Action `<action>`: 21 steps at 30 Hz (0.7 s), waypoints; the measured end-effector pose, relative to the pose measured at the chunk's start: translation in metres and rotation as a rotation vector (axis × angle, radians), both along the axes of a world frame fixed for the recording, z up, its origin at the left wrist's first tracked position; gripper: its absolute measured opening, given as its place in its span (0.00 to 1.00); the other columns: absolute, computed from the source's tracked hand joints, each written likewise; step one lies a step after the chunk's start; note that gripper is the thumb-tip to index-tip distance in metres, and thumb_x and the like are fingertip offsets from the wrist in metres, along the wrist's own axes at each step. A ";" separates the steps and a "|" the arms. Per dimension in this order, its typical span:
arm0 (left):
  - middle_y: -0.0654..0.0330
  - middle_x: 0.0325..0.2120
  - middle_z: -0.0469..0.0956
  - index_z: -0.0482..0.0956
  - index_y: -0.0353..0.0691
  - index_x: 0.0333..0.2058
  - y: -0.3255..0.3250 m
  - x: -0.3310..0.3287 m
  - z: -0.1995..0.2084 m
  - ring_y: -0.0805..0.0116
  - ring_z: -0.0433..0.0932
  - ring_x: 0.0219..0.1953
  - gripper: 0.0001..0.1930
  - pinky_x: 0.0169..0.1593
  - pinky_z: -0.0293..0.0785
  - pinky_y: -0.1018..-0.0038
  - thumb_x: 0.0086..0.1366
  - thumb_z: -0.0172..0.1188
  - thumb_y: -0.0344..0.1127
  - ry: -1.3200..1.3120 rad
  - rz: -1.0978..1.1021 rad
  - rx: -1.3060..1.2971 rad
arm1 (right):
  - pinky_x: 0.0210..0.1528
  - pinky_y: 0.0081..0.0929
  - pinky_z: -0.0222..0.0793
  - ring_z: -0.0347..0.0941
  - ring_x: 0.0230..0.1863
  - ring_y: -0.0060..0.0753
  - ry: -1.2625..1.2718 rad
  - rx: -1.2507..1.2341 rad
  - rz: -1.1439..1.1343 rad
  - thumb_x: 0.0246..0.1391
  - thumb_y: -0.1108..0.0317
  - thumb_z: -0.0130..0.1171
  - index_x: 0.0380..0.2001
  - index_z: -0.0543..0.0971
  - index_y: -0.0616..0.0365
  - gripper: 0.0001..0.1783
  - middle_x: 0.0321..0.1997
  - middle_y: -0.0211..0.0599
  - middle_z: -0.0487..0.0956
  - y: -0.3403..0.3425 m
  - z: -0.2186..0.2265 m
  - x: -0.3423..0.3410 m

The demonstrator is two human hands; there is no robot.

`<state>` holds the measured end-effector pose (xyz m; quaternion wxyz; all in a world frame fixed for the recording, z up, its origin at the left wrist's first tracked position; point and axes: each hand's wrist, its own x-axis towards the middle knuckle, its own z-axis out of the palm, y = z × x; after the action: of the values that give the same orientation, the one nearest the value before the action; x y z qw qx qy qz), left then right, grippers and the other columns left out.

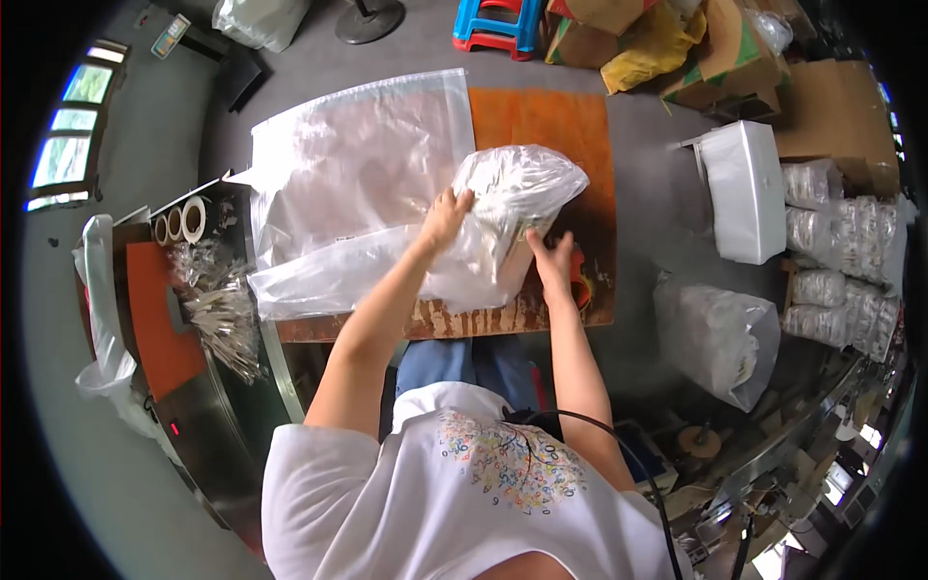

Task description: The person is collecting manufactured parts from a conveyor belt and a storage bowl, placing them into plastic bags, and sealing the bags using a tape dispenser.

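Note:
A bulky clear plastic bag [527, 174] packed with pale contents sits on the brown wooden table [541, 111]. What is inside cannot be made out through the glossy folds. My left hand [448, 215] grips the plastic on the bag's left side, fingers curled against it. Along the lower right side, my right hand [553, 261] has its thumb and fingers apart, the thumb touching the bag. Large flat plastic sheeting [358, 155] covers the table's left part, a loose fold running below my left forearm. An orange roll-like thing [581, 280] lies beside my right hand, partly hidden.
Tape rolls [193, 220] and a bundle of clear wrappers [222, 314] lie left of the table. A filled clear bag [725, 343], a white bin [744, 193] and stacked packs [841, 227] stand right. Cartons [725, 72] and a blue-red stool [498, 24] are beyond.

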<state>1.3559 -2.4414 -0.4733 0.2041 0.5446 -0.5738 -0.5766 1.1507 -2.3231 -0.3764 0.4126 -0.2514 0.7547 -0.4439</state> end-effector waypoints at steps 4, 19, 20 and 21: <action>0.47 0.53 0.61 0.63 0.40 0.53 0.036 -0.107 0.168 0.47 0.58 0.54 0.33 0.57 0.56 0.59 0.59 0.46 0.61 -0.464 -0.426 -0.199 | 0.54 0.29 0.61 0.67 0.49 0.34 -0.666 -0.082 -0.026 0.48 0.53 0.58 0.51 0.66 0.64 0.32 0.49 0.42 0.71 0.008 0.013 -0.094; 0.55 0.57 0.60 0.58 0.35 0.57 0.208 -0.488 0.265 0.66 0.58 0.58 0.27 0.62 0.48 0.75 0.65 0.43 0.46 0.474 -1.328 1.058 | 0.49 0.33 0.68 0.73 0.44 0.38 -1.387 -0.815 -0.761 0.58 0.56 0.45 0.50 0.69 0.59 0.22 0.47 0.41 0.74 0.437 0.134 -0.289; 0.54 0.57 0.59 0.59 0.35 0.57 0.224 -0.515 0.238 0.66 0.57 0.59 0.28 0.62 0.49 0.74 0.64 0.46 0.46 0.370 -1.453 0.909 | 0.49 0.33 0.68 0.73 0.44 0.38 -1.382 -0.856 -0.785 0.58 0.56 0.45 0.50 0.69 0.59 0.22 0.47 0.41 0.74 0.462 0.138 -0.306; 0.54 0.57 0.59 0.59 0.35 0.57 0.246 -0.550 0.239 0.66 0.57 0.59 0.28 0.62 0.49 0.74 0.64 0.46 0.46 0.358 -1.504 0.931 | 0.49 0.33 0.68 0.73 0.44 0.38 -1.366 -0.904 -0.830 0.58 0.56 0.45 0.50 0.69 0.59 0.22 0.47 0.41 0.74 0.472 0.139 -0.337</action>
<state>0.8055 -2.1949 -0.2344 -0.3819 -0.0451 -0.4464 -0.8080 0.8140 -1.8512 -0.2374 0.4388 0.2194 0.1312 -0.8614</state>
